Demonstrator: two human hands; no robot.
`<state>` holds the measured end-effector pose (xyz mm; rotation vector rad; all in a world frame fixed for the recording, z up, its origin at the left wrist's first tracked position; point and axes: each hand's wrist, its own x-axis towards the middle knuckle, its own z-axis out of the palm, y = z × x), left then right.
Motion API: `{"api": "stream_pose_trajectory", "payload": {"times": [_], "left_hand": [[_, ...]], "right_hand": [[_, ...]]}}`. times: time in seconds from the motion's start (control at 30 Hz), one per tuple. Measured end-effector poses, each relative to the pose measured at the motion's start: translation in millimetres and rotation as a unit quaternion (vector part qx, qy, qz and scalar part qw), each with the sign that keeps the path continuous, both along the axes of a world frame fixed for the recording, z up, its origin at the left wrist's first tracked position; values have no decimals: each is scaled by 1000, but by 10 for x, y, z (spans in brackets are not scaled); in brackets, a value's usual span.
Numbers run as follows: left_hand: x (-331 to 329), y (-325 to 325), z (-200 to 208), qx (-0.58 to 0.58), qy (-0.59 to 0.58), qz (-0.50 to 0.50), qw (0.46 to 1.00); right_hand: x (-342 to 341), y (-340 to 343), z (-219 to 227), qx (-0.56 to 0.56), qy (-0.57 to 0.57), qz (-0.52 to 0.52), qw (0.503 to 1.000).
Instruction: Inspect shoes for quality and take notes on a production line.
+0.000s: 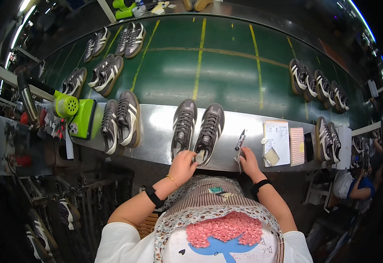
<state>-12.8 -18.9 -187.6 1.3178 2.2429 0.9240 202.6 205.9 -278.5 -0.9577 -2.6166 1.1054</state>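
Note:
A pair of grey sneakers with white stripes stands on the metal ledge in front of me, toes pointing away: the left sneaker (185,125) and the right sneaker (210,131). My left hand (183,167) is closed at the heel of the left sneaker, its fingertips at the collar between the two heels. To the right of the pair, my right hand (250,165) has its fingers closed round the near end of slim, pointed metal scissors (240,140). The scissors' tip points away from me, and their handle is partly hidden by the fingers.
Beside the pair on the left stands another sneaker pair (128,118), near a lime-green device (82,118). A notepad (276,136), a checked pad (296,147) and a dark phone (309,147) lie right. More sneakers (108,74) sit on the green belt (226,65).

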Motion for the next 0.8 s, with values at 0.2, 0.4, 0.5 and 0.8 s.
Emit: {"api": "stream_pose_trajectory", "payload": {"times": [0.2, 0.4, 0.5, 0.8], "left_hand": [[-268, -338, -103, -113, 137, 36, 983], [-370, -201, -241, -176, 219, -98, 955], [-402, -187, -317, -154, 226, -126, 953], [-542, -55, -265, -332, 155, -119, 923]], "right_hand": [[72, -400, 84, 7, 21, -60, 998], [154, -756, 140, 3, -6, -87, 996], [167, -873, 105, -51, 14, -150, 987], [267, -310, 194, 147, -61, -260, 952]]}}
